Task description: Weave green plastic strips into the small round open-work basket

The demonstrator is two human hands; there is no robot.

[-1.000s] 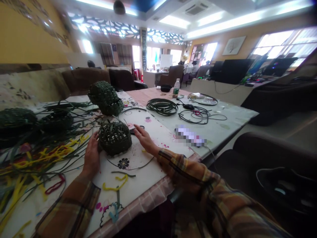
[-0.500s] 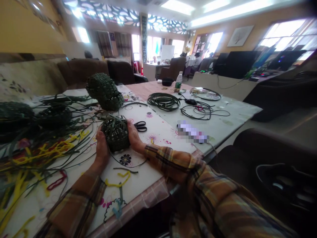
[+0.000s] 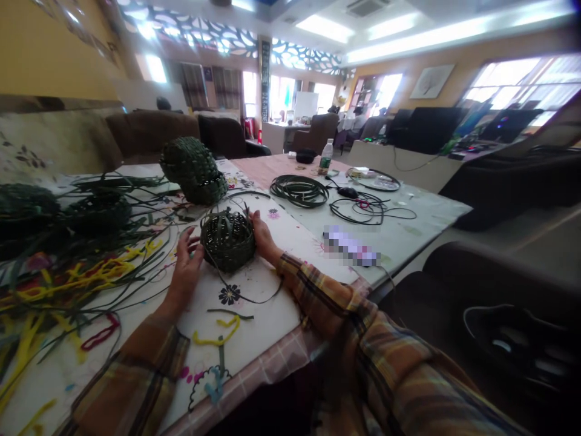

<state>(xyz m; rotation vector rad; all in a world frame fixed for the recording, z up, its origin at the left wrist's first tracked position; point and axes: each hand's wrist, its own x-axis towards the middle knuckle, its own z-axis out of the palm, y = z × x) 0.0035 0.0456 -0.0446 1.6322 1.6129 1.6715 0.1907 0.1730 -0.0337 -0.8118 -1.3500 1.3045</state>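
Observation:
A small dark green woven basket (image 3: 227, 240) sits upright on the flowered tablecloth (image 3: 254, 303), with loose strip ends sticking up from its rim. My right hand (image 3: 262, 236) grips its right side with curled fingers. My left hand (image 3: 185, 266) lies just left of the basket, fingers spread and reaching toward its wall. Both arms wear plaid sleeves.
A larger green woven shape (image 3: 193, 169) stands behind the basket. Loose green and yellow strips (image 3: 77, 272) cover the left of the table. A coil of strips (image 3: 298, 191), black cables (image 3: 370, 209) and a bottle (image 3: 324, 156) lie further back. The table edge (image 3: 276, 357) is close.
The basket was turned from dome-side up to opening-side up. My hands first closed round it, then my left hand let go while my right kept hold.

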